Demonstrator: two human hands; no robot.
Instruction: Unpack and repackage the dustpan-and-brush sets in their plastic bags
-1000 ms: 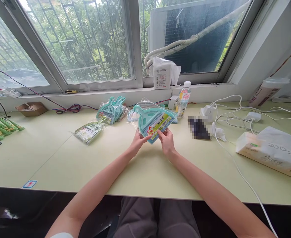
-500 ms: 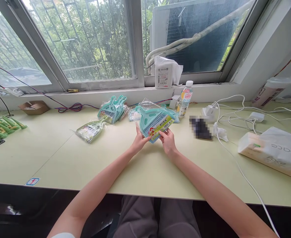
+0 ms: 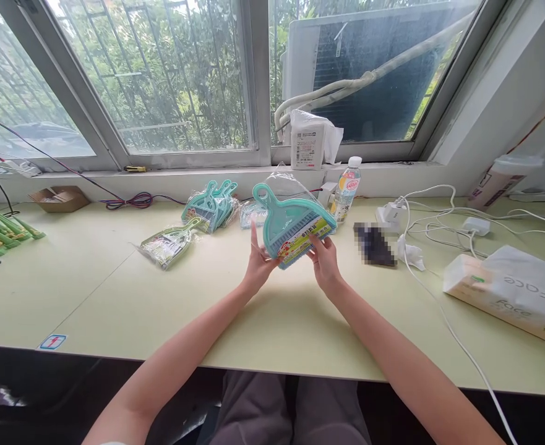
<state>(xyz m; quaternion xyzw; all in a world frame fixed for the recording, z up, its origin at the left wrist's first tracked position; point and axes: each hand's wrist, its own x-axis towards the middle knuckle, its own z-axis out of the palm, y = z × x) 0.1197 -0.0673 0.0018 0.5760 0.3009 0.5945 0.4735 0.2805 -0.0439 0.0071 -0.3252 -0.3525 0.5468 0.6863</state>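
Note:
Both of my hands hold a teal dustpan and brush set [image 3: 295, 216] in a clear bag, raised above the table and tilted, with its handle up and to the left. My left hand [image 3: 259, 262] grips the lower left corner, its index finger pointing up. My right hand [image 3: 324, 259] pinches the lower right edge beside the yellow label. Behind it lies another bagged teal set [image 3: 252, 215], partly hidden. To the left rests a pile of teal dustpan sets [image 3: 211, 204], and in front of that a green bagged dustpan set [image 3: 172, 241] lies flat.
A drink bottle [image 3: 347, 188] stands at the back. To the right are a dark blurred object [image 3: 375, 244], white chargers and cables [image 3: 476, 225] and a tissue pack [image 3: 508, 290]. Green items [image 3: 5, 233] and a cardboard box [image 3: 59, 199] sit at the left.
The held dustpan set has tilted and spread wider in view, its handle now higher. My right hand has shifted along the edge to the right and slightly up.

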